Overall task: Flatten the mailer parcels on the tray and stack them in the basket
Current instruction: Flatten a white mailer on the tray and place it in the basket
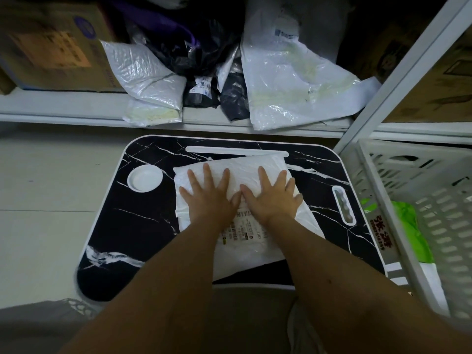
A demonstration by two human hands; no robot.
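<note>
A white mailer parcel (252,249) with a printed label lies on the black marble-patterned tray (132,226). My left hand (208,195) and my right hand (272,196) rest side by side on the parcel's far half, palms down, fingers spread, thumbs touching. Both hands press flat on it and grip nothing. The white slatted basket (434,200) stands to the right of the tray. A green parcel (408,226) and a white parcel (431,282) lie inside it.
A low white shelf (76,103) runs behind the tray, holding several more mailers, white (288,80), bubble-wrap (143,72) and black (201,90), plus a cardboard box (51,42). A white shelf post (398,72) rises at right. The tray has a round recess (144,178) and a handle slot (343,204).
</note>
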